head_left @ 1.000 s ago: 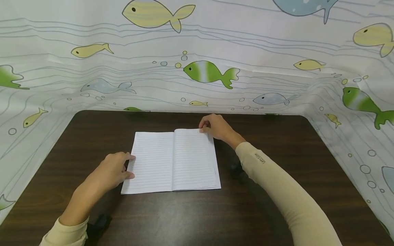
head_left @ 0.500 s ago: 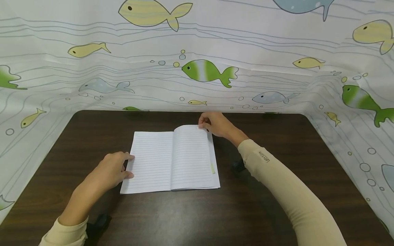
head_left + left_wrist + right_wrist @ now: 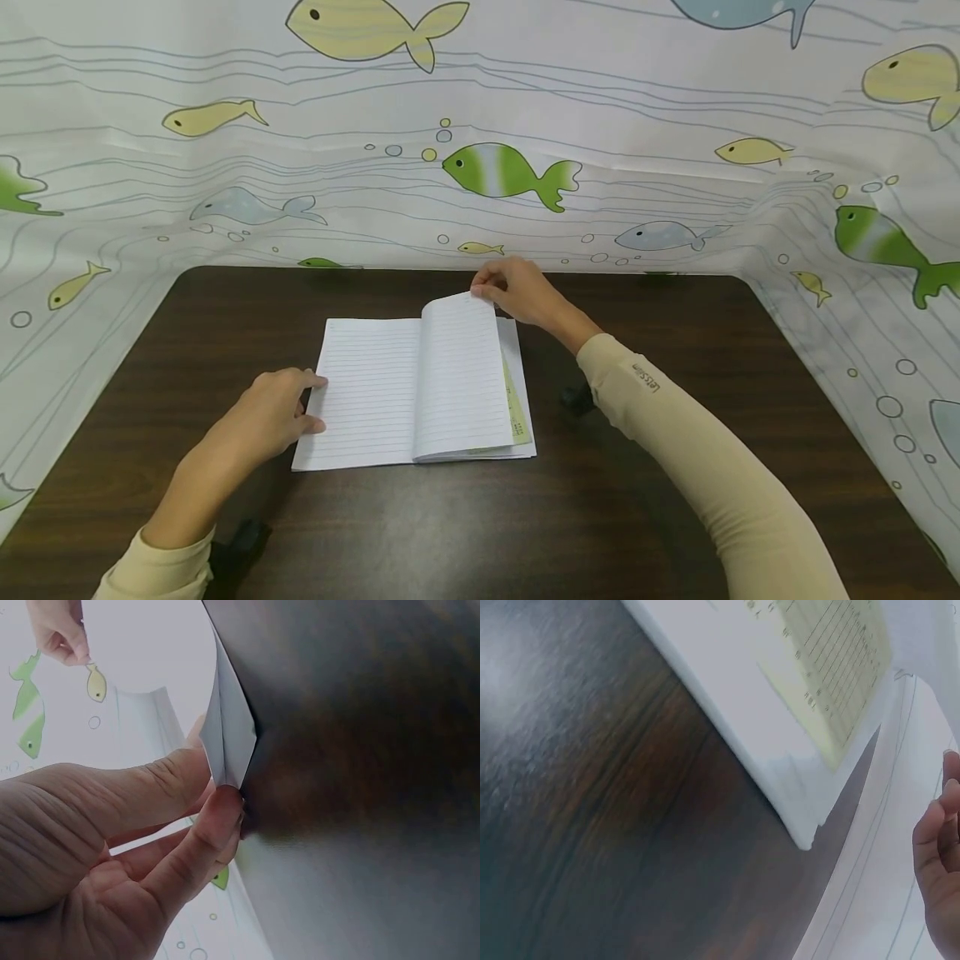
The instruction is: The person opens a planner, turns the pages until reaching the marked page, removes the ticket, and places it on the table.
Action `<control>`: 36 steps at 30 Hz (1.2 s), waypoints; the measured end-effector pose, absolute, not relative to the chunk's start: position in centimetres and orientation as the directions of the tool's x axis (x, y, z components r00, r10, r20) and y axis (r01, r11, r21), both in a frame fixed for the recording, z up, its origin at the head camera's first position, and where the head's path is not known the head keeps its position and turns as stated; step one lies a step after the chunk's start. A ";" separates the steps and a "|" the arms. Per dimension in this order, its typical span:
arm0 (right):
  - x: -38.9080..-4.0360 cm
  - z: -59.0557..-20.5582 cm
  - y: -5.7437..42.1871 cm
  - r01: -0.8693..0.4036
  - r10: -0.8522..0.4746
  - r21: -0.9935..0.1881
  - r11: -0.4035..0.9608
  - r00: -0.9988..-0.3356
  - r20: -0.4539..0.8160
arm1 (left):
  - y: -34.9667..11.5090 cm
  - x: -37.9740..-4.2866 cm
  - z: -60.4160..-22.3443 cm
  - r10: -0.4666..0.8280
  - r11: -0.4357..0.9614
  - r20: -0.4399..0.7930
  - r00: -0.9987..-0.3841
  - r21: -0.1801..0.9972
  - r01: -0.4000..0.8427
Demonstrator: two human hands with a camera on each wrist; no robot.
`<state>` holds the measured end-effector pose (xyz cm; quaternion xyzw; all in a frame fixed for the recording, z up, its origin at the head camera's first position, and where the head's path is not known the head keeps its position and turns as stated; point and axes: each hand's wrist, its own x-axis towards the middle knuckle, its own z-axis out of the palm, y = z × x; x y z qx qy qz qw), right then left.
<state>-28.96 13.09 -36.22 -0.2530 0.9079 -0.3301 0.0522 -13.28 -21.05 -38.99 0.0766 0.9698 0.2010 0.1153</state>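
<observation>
Backdrop point(image 3: 360, 179), fish-print, behind far edge of desk point(image 3: 420, 525). Notebook point(image 3: 367, 392): lined, open, toward desk's far edge, slightly left of centre. Right page point(image 3: 461, 375): raised, curving, far right corner pinched by fingertips of right hand point(image 3: 517, 292). Left hand point(image 3: 273, 408): thumb and finger gripping notebook's left edge. Yellow-green printed patch point(image 3: 840, 675): partly exposed beneath raised page.

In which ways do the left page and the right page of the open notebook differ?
Pose: the left page lies mostly flat, while the right page is lifted at its top corner and bends. Contact: the left hand touches the left page's outer edge; the right hand pinches the right page's top corner. Both are white with ruled lines.
</observation>
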 end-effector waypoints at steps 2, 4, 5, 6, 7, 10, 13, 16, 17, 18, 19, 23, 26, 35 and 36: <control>-28.9 -36.0 12.8 -0.426 -0.496 -0.640 0.639 -0.865 0.081 | -21.0 -13.3 -39.0 0.195 0.908 -0.195 -0.961 0.406 0.103; -28.8 -35.9 12.5 -0.425 -0.497 -0.650 0.630 -0.864 0.083 | -21.0 -13.3 -39.0 0.196 0.909 -0.197 -0.960 0.405 0.102; -28.8 -35.8 12.4 -0.424 -0.498 -0.654 0.626 -0.863 0.083 | -21.1 -13.3 -39.0 0.197 0.909 -0.199 -0.960 0.404 0.103; -28.7 -35.8 12.3 -0.424 -0.500 -0.659 0.622 -0.862 0.084 | -21.1 -13.3 -39.0 0.197 0.909 -0.201 -0.960 0.405 0.102; -28.7 -35.8 12.1 -0.422 -0.500 -0.664 0.618 -0.862 0.083 | -21.1 -13.3 -39.0 0.198 0.909 -0.204 -0.959 0.405 0.101; -28.7 -35.7 11.7 -0.417 -0.504 -0.679 0.604 -0.860 0.079 | -21.2 -13.4 -39.0 0.199 0.910 -0.207 -0.958 0.402 0.102; -28.6 -35.7 11.2 -0.416 -0.511 -0.692 0.590 -0.856 0.078 | -21.3 -13.5 -39.0 0.200 0.913 -0.210 -0.957 0.396 0.104; -28.6 -35.6 10.6 -0.428 -0.525 -0.690 0.584 -0.847 0.082 | -21.3 -13.5 -39.0 0.200 0.914 -0.214 -0.956 0.391 0.104; -28.6 -35.6 10.4 -0.434 -0.531 -0.687 0.582 -0.843 0.083 | -21.3 -13.5 -39.0 0.199 0.914 -0.216 -0.956 0.392 0.102; -28.6 -35.6 10.2 -0.440 -0.535 -0.685 0.581 -0.840 0.085 | -21.3 -13.5 -39.0 0.200 0.914 -0.216 -0.956 0.393 0.102; -28.6 -35.6 10.0 -0.445 -0.540 -0.682 0.580 -0.837 0.087 | -21.3 -13.5 -39.0 0.200 0.913 -0.219 -0.955 0.395 0.100; -28.5 -35.4 9.2 -0.457 -0.558 -0.683 0.570 -0.825 0.087 | -21.2 -13.5 -38.9 0.202 0.909 -0.226 -0.953 0.405 0.097; -28.4 -35.3 8.6 -0.461 -0.568 -0.683 0.567 -0.819 0.082 | -21.2 -13.5 -38.9 0.202 0.910 -0.227 -0.953 0.404 0.097; -28.4 -35.5 7.6 -0.452 -0.567 -0.685 0.572 -0.821 0.068 | -21.1 -13.5 -38.9 0.194 0.915 -0.221 -0.956 0.392 0.096; -28.5 -35.5 7.4 -0.452 -0.568 -0.685 0.571 -0.820 0.067 | -21.2 -13.5 -38.9 0.195 0.915 -0.221 -0.956 0.392 0.096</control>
